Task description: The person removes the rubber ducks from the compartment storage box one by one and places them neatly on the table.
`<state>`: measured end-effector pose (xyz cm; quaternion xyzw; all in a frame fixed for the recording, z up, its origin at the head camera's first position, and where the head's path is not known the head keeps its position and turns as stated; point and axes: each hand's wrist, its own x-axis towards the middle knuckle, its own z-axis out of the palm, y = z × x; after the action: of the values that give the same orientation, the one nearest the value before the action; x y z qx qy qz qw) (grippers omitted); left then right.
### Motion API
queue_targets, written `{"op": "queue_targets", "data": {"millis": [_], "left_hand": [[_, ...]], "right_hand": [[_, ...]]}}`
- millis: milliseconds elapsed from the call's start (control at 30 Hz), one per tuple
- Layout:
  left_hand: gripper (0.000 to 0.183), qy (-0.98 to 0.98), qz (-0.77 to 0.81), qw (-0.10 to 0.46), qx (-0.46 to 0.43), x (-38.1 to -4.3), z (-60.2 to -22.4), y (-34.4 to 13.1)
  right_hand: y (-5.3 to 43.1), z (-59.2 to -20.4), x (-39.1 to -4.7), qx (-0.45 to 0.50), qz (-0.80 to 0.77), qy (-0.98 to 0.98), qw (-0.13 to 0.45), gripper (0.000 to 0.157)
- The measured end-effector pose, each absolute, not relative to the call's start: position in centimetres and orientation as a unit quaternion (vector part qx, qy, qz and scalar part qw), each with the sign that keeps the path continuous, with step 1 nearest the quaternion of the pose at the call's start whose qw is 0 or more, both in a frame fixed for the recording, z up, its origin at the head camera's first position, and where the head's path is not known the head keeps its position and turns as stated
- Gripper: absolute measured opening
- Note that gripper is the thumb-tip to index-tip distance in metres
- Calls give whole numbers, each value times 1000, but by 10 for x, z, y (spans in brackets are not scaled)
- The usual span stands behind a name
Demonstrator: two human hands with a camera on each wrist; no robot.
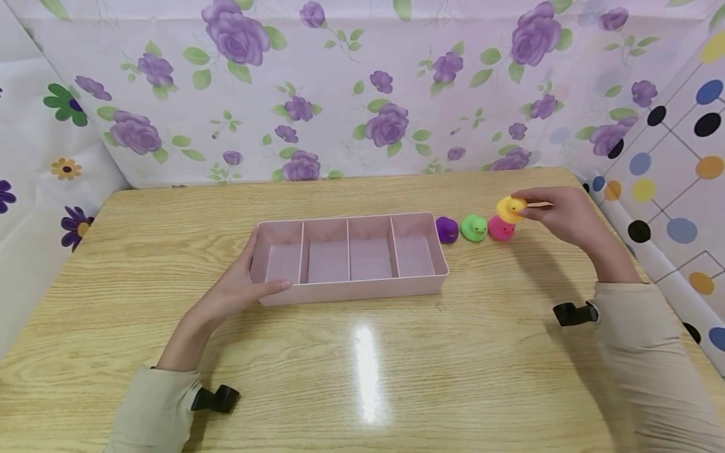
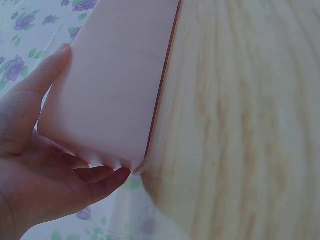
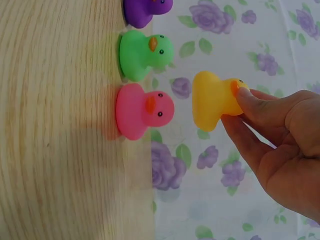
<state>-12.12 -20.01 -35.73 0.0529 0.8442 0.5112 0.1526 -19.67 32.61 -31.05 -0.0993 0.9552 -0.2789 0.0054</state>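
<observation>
A pale pink box [image 1: 351,290] with several compartments, all bare inside, stands mid-table. My left hand [image 1: 240,286] grips its left end, thumb over the front rim; in the left wrist view the fingers [image 2: 107,182] wrap round the end wall. At the right, my right hand [image 1: 569,214] pinches a yellow rubber duck [image 3: 212,100] between thumb and fingers, raised above the table. Below it sits a pink rubber duck [image 3: 137,112]. Beside that, in a row toward the box, are a green rubber duck [image 1: 474,228] and a purple rubber duck [image 1: 447,230] close to the box's right end.
The wooden table [image 1: 317,371] reaches back to a flowered cloth [image 1: 340,82] hanging behind it. A dotted cloth [image 1: 668,189] hangs along the right side and another flowered one [image 1: 45,145] on the left. Black wrist cameras sit on both sleeves.
</observation>
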Motion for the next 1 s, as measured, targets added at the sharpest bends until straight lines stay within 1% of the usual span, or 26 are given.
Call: {"op": "queue_targets", "data": {"millis": [267,533,733,1000], "left_hand": [[117,843,512,153,54,-121,-357,-200],[117,841,516,151,55,-121,-357,-200],[118,837,523,152,53,-121,-358,-201],[118,834,527,154,51,-121,-358,-200]], "right_hand": [[343,-313,-198,-80,-274,959,4,37],[355,-318,-198,-65,-275,959,24,38],[362,-327,-200,-63,-279,958,26,36],[375,-344,-204,-53,-292,953,51,38]]}}
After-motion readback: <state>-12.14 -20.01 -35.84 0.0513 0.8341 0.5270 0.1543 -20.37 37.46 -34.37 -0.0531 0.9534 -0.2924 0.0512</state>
